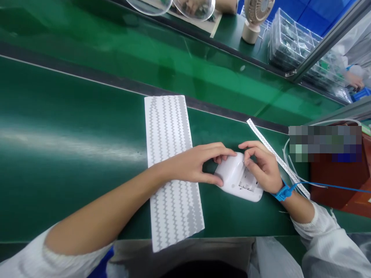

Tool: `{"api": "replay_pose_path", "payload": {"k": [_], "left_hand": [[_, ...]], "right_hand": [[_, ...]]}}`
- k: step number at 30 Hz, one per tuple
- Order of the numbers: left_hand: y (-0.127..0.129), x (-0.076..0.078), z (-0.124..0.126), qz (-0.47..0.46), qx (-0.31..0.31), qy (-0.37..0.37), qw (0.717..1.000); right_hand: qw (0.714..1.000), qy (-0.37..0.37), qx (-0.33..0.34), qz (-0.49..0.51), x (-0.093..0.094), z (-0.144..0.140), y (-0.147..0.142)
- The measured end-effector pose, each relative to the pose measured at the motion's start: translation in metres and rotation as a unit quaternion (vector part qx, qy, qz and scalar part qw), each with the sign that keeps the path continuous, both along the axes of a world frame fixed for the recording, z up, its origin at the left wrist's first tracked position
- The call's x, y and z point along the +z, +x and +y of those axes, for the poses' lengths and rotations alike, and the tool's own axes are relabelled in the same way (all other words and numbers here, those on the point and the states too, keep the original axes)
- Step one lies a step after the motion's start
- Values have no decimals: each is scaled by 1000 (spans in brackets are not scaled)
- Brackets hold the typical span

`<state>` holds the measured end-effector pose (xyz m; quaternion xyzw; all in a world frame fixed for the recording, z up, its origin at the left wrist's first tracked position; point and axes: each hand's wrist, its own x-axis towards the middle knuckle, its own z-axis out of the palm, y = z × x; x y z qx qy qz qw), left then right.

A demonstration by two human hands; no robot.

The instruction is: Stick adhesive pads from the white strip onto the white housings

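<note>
A white plastic device (232, 175) with rounded corners lies on the green bench, a printed label on its upper face. My left hand (207, 162) holds its left end between the thumb and fingers. Over the device's right part, my right hand (262, 166) pinches thumb and index finger together close to the surface; whatever is between the fingertips is too small to make out. Beneath my left forearm is a white sheet (171, 135) with rows of grey zigzag-edged strips. A narrow strip (268, 146) of the same pattern lies behind and right of my right hand.
A blue wrist strap (283, 192) circles my right wrist, its cord running right. A brown-red box (327, 185) and white cables stand at the right. On the back shelf are a small fan (255, 19) and clear compartment boxes (292, 38). Another person's hand (354, 79) shows far right.
</note>
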<state>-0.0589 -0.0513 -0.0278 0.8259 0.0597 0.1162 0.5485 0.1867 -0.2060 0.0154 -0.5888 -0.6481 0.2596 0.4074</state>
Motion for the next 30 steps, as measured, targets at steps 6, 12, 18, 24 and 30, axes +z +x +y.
{"api": "replay_pose_path", "payload": {"k": [6,12,18,24,30], "left_hand": [[0,1,-1,3,-4,-4,1000],[0,-1,-1,-4,-5,2,1000],[1,-3,-1,-12,-5,5,1000],[1,-3,-2,-17,-1,6,1000],[2,-2,0,-11,-2,7,1000]], "right_hand": [[1000,-1,0,5,-1,-1,0],[1000,-4,3,11,0,0,0],[1000,9,6,-5,1,1,-2],[1000,28,-10,-5,0,0,-8],[995,3,-7,98,-8,4,-2]]}}
